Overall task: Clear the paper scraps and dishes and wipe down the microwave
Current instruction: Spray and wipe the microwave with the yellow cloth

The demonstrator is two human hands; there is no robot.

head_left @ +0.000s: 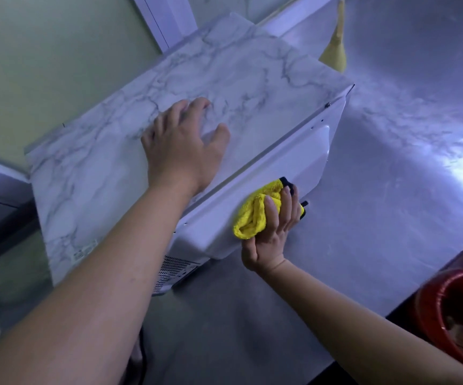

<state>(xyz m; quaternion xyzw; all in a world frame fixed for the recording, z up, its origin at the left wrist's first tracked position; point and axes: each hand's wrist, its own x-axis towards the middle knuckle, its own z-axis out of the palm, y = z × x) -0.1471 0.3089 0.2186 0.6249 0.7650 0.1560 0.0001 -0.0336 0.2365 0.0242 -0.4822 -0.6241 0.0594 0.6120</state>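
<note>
Fluffy yellow cloth (255, 215), glossy white microwave (294, 168), brushed-metal counter (391, 176).

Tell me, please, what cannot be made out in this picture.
- Door of the microwave: head view, hidden under its marble-patterned top.
- Contents of the red bucket: head view, blurred, cut by the right edge.
- Yellow object at the back: head view, base behind the microwave.

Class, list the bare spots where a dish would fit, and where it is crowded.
Bare counter right of the microwave, between the yellow item and the red bucket; also in front of it. Crowded: microwave's side, where right hand grips the yellow cloth.
</note>
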